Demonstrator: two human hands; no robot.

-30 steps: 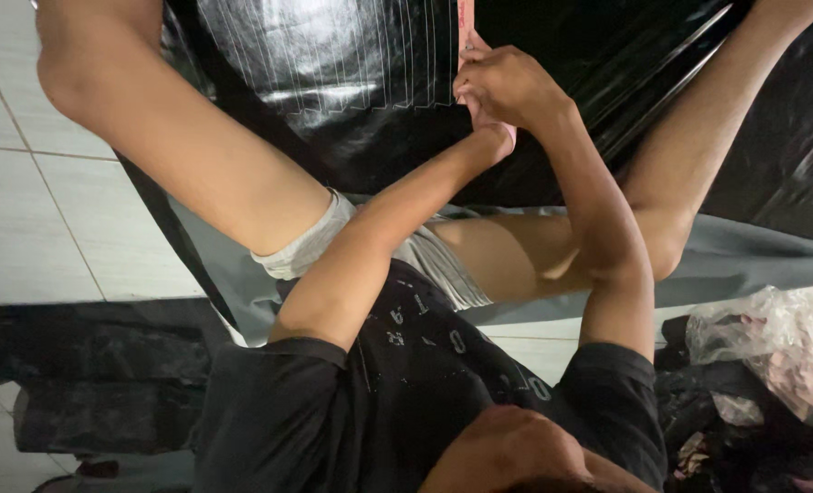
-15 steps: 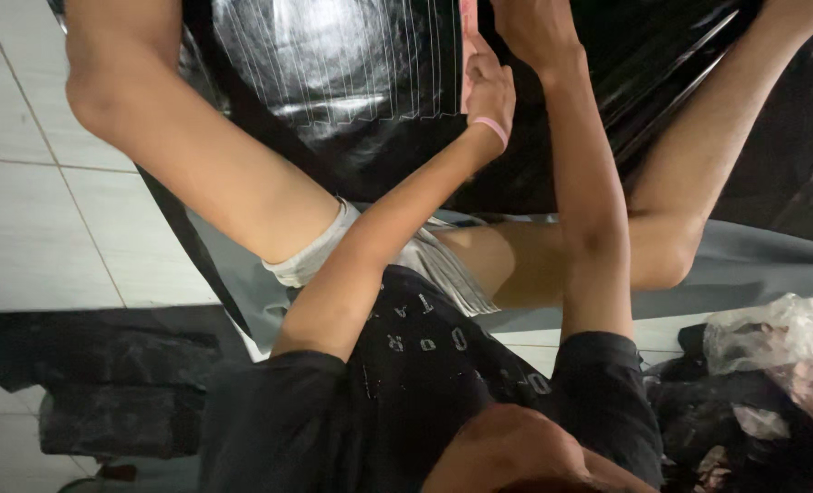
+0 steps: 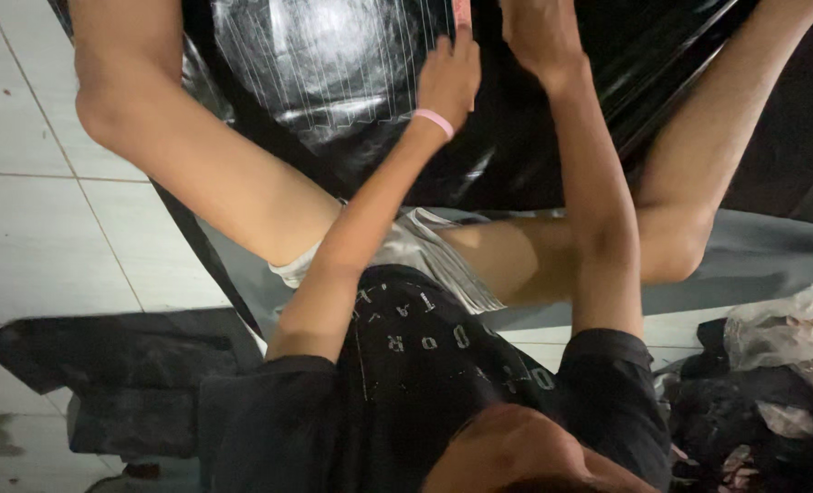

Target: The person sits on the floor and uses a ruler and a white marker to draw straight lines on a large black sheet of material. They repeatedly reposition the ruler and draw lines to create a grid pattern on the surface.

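A glossy black plastic sheet (image 3: pixel 333 64) lies spread on the floor between my bare legs. My left hand (image 3: pixel 447 80), with a pink band on its wrist, reaches out over the sheet, and its fingers rest on a thin pink strip (image 3: pixel 461 11) at the top edge of the view. Just to the right, my right hand (image 3: pixel 536 36) presses on the same sheet; its fingertips are cut off by the frame edge. The two hands are almost touching.
White floor tiles (image 3: pixel 32 228) lie on the left. Dark folded plastic (image 3: pixel 123 383) sits at the lower left. A crumpled clear bag (image 3: pixel 790 333) and dark bundles (image 3: pixel 744 420) are at the lower right. A grey sheet (image 3: pixel 771 256) runs under my right leg.
Both arms have stretched farther out over the black sheet. The hands, clasped together a second ago, are now slightly apart near the pink strip.
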